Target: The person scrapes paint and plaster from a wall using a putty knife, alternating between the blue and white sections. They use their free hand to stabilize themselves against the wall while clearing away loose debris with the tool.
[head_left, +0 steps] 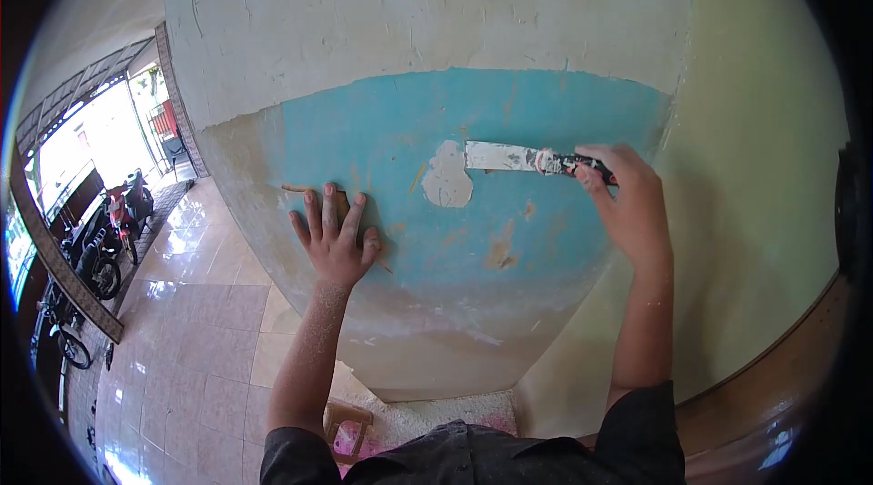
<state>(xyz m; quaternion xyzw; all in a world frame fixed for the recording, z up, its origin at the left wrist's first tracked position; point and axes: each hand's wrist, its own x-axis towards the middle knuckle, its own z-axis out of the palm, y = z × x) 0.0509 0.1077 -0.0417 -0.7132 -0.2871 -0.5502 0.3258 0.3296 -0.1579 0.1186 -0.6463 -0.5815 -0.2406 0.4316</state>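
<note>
Right hand (627, 201) grips the putty knife (536, 160); left hand (336, 235) splays fingers wide; best hold blade (491, 156) low, pressure even, by the pale patch (447, 180).

No lettering, label, brand, number or sign can be read: not on the putty knife (506, 157), nor on the turquoise-patched wall (382, 135); the parked motorcycles (120, 214) are too small to tell.

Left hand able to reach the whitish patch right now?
Likely yes: the left hand is spread against the wall left of the whitish patch, nothing visible between; the scraper is at its right edge.
</note>
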